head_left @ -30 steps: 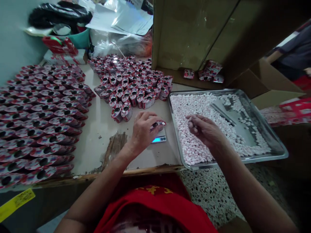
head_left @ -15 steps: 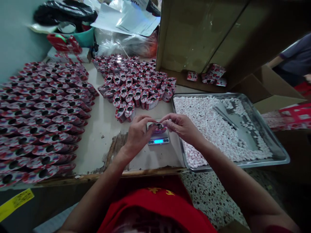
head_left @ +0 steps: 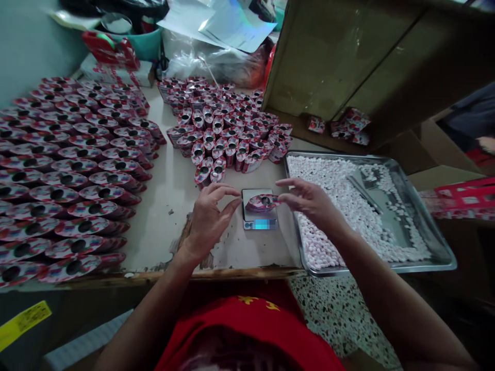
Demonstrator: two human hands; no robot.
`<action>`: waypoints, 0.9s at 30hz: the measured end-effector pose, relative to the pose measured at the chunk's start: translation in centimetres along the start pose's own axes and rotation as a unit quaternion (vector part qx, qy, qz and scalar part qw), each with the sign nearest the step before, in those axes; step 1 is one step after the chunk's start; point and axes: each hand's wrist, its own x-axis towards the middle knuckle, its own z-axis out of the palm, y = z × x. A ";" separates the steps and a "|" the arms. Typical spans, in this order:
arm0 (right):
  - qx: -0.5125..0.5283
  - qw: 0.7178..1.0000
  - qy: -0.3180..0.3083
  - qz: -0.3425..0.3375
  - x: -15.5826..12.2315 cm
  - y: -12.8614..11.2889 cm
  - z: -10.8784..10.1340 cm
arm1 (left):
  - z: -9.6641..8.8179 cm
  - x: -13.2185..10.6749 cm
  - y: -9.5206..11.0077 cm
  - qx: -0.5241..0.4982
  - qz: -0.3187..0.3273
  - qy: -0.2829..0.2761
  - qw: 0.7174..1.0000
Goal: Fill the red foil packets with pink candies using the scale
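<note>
One red-and-white packet [head_left: 256,203] sits on a scale [head_left: 258,216] (display [head_left: 261,224] glowing blue) between left hand [head_left: 209,216] and right hand [head_left: 311,203], fingers parted and empty.

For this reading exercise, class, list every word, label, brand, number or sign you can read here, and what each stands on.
None can be read for certain.
Blue display on the flat grey scale: pixelated.
Red-and-white printed foil pouch on the scale: print too small.
Yellow paper strip, lower left: dark square code, no legible words.
Red cloth garment: yellow marks, cut off, unreadable.
</note>
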 end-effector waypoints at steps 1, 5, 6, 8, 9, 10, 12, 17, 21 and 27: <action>0.079 0.995 0.049 0.021 -0.1 0.5 -1.1 | -0.1 0.0 0.1 -0.002 0.002 0.001 1.000; 0.357 0.890 0.235 0.160 -0.6 3.9 -6.0 | -0.6 -0.2 0.4 0.000 -0.004 0.018 1.000; 0.388 0.863 0.259 0.194 -0.9 4.8 -6.9 | -0.6 -0.2 0.4 0.004 -0.007 0.022 1.000; 0.421 0.835 0.271 0.227 -1.4 6.3 -7.9 | -0.4 -0.3 0.4 0.012 -0.016 0.023 1.000; 0.434 0.832 0.259 0.229 -1.7 6.9 -8.0 | -0.2 -0.3 0.4 0.012 -0.022 0.020 0.999; 0.447 0.832 0.237 0.227 -1.9 7.2 -7.8 | 0.0 -0.3 0.4 0.010 -0.029 0.017 0.999; 0.464 0.837 0.191 0.217 -2.0 7.3 -7.0 | 0.5 -0.5 0.3 -0.002 -0.047 0.010 0.999; 0.390 0.900 0.100 0.167 -1.3 5.9 -4.6 | 0.9 -1.1 0.3 -0.015 -0.087 -0.013 0.996; 0.320 0.936 0.050 0.137 -0.5 3.7 -3.1 | 0.7 -1.5 0.2 -0.018 -0.113 -0.015 0.993; 0.276 0.957 -0.027 0.088 0.6 1.0 -1.3 | 1.2 -1.7 0.1 -0.004 -0.098 -0.051 0.994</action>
